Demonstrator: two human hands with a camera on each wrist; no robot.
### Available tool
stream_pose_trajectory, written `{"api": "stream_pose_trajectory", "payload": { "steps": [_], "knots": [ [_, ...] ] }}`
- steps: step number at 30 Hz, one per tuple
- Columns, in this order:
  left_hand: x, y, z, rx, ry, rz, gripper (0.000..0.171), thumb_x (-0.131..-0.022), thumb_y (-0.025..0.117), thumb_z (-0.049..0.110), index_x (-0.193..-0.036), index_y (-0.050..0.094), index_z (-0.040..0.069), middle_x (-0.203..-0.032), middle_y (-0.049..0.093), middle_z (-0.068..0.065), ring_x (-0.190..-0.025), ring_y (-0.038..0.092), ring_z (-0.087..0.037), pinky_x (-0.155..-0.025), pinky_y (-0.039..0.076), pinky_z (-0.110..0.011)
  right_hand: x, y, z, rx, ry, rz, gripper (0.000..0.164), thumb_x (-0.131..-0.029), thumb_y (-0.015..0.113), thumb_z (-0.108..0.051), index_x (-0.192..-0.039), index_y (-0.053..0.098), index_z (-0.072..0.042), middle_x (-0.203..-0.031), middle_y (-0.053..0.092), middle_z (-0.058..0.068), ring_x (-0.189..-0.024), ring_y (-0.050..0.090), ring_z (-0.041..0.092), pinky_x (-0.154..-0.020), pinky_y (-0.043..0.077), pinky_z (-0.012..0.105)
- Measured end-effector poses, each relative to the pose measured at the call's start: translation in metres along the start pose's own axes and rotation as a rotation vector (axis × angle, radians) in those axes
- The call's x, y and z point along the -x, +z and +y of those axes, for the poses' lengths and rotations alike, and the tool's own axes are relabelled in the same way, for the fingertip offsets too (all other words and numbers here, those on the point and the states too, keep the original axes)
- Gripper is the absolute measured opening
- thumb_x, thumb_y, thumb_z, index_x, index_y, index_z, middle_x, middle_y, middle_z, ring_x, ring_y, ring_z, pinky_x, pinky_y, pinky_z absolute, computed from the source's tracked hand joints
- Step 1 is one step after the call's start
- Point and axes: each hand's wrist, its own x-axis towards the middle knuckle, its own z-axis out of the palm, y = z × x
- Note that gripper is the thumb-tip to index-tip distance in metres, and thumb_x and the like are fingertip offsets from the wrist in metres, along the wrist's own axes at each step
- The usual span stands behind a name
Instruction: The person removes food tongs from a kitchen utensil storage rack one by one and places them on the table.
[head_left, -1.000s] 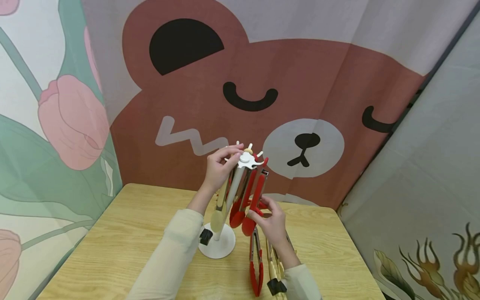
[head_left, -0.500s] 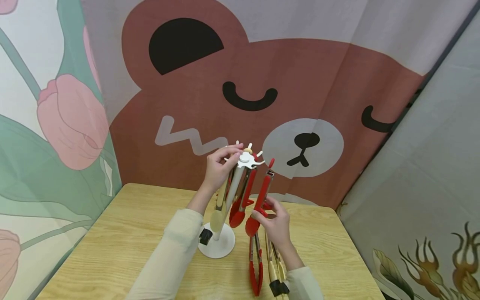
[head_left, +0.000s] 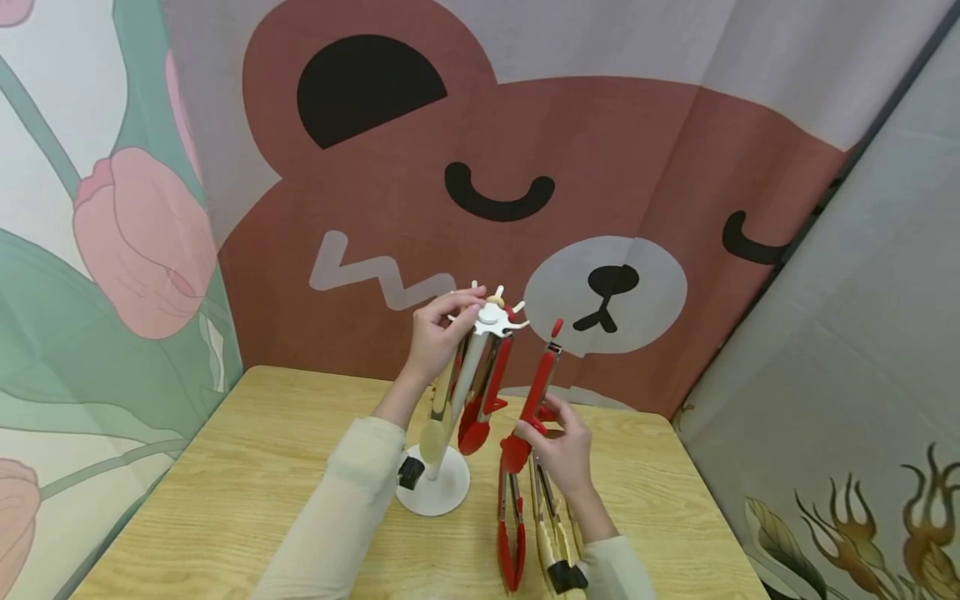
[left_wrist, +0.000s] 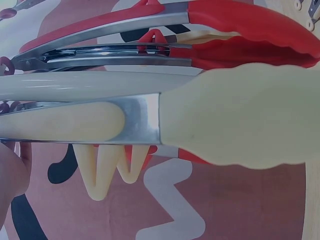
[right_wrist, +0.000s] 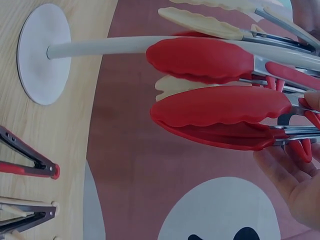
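Observation:
Near the top of a white hanging stand (head_left: 468,367), my left hand (head_left: 438,337) pinches the hooked rim with thumb and fingers. My right hand (head_left: 562,446) grips red-tipped tongs (head_left: 538,392) by the arms, raised to the right of the stand with their heads pointing down. In the right wrist view these tongs' scalloped red heads (right_wrist: 220,105) stand slightly apart. Other red tongs (head_left: 474,435) hang from the hooks, beside cream-tipped tongs (head_left: 435,439). The left wrist view shows a cream head (left_wrist: 235,115) close up, in front of the pole.
Below my right hand, another pair of red tongs (head_left: 512,542) and some cream tongs (head_left: 546,521) lie on the wooden table (head_left: 300,467). The stand's round white base (head_left: 442,497) rests left of them. A bear-print curtain (head_left: 360,217) hangs behind the table.
My right hand has moved the red tongs rightward, away from the stand's hooks, and their gap from the other hanging tongs has widened. My left hand stays at the stand's top.

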Motion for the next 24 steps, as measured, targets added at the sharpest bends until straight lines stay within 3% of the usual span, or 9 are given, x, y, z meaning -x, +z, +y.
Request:
{"api": "stream_pose_trajectory", "payload": {
  "steps": [11, 24],
  "knots": [
    [0.000, 0.000, -0.001, -0.005, 0.002, 0.007, 0.012, -0.081, 0.055, -0.009, -0.089, 0.062, -0.014, -0.105, 0.058, -0.027, -0.098, 0.054, -0.034, -0.056, 0.039, -0.016, 0.003, -0.012, 0.011, 0.040, 0.039, 0.047, 0.040, -0.067, 0.072, 0.008, -0.104, 0.057, 0.010, -0.088, 0.061, 0.019, -0.075, 0.056, 0.026, -0.054, 0.049, 0.021],
    [0.000, 0.000, 0.000, -0.007, -0.012, 0.006, 0.012, -0.081, 0.055, -0.009, -0.090, 0.062, -0.014, -0.106, 0.058, -0.026, -0.101, 0.053, -0.034, -0.056, 0.039, -0.016, 0.006, -0.027, 0.020, 0.085, 0.070, 0.080, 0.040, -0.066, 0.072, 0.009, -0.104, 0.058, 0.010, -0.084, 0.060, 0.020, -0.069, 0.057, 0.021, -0.049, 0.047, 0.020]
  ]
}}
